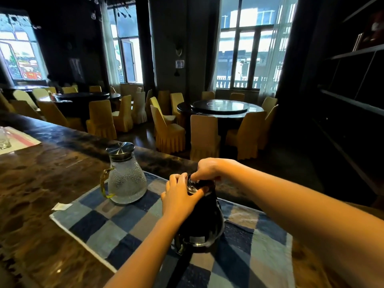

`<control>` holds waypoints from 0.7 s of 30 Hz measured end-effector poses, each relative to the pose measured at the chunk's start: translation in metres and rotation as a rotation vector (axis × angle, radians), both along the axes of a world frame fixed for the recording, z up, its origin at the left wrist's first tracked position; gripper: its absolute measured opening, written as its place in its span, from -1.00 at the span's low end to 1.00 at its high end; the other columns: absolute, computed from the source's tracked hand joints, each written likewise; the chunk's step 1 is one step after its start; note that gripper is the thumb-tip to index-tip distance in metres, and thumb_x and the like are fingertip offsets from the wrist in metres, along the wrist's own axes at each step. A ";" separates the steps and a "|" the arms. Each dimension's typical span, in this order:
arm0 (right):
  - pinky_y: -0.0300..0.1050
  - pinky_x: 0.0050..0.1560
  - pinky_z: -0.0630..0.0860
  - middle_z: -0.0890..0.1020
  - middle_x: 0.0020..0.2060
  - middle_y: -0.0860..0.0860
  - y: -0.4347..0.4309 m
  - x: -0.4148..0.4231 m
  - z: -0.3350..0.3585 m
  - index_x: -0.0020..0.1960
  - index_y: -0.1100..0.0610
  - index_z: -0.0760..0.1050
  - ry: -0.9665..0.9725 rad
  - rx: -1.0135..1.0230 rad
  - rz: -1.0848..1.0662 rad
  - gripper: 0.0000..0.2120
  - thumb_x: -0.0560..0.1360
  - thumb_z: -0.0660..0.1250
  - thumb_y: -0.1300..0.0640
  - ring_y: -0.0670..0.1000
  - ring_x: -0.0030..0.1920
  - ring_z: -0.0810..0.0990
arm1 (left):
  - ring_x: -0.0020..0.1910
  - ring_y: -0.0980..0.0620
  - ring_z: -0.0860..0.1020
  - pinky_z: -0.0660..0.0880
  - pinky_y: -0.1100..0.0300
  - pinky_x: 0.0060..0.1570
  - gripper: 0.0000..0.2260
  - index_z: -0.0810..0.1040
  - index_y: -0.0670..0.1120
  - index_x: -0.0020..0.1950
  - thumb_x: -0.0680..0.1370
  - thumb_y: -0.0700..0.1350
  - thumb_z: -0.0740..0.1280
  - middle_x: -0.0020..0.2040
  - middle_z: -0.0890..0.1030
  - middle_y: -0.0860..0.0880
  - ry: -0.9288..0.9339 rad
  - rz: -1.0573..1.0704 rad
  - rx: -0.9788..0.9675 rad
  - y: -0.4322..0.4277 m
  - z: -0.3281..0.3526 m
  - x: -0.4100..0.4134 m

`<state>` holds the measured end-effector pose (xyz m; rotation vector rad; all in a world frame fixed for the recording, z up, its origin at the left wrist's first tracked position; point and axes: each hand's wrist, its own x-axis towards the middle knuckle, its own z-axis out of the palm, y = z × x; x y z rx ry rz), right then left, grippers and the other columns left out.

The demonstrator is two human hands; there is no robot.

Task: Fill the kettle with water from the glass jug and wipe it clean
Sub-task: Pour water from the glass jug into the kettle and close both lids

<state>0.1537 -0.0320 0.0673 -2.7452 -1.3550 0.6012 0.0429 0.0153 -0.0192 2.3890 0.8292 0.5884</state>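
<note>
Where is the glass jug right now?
The glass jug stands upright, lid on, at the far left corner of the checked cloth, left of the black kettle both hands hold.

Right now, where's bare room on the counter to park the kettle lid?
Free: checked mat in front of the glass jug, left of the left hand; bare counter left of the mat, past the paper scrap. Crowded: around the kettle, where the right hand also sits on its top, and the far-left corner with the drinking glass.
</note>
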 end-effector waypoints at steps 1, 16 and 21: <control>-0.20 -0.33 0.37 0.49 -0.29 0.02 0.001 0.001 0.000 -0.11 0.16 0.49 -0.016 -0.009 0.028 -0.73 0.56 0.23 -0.04 -0.03 -0.30 0.47 | 0.35 -0.08 0.30 0.33 -0.07 0.26 -0.40 0.25 0.00 0.44 0.46 0.18 0.30 0.35 0.30 -0.04 0.001 -0.001 0.003 0.001 -0.001 0.000; -0.23 -0.22 0.40 0.49 -0.25 -0.08 0.017 0.027 0.003 -0.22 -0.08 0.41 0.010 -0.164 0.393 -0.76 0.62 0.16 0.08 -0.10 -0.23 0.45 | 0.34 0.00 0.32 0.32 -0.06 0.27 -0.36 0.26 0.06 0.41 0.42 0.33 0.26 0.32 0.31 0.04 -0.037 0.001 -0.004 0.000 -0.005 -0.001; -0.24 -0.25 0.36 0.47 -0.30 -0.06 0.012 0.034 -0.002 -0.24 -0.04 0.43 0.153 -0.063 0.373 -0.74 0.61 0.17 0.10 -0.10 -0.29 0.41 | 0.35 -0.02 0.33 0.33 -0.08 0.28 -0.32 0.24 0.04 0.44 0.42 0.35 0.25 0.34 0.30 0.03 -0.020 0.002 0.007 0.002 -0.006 -0.001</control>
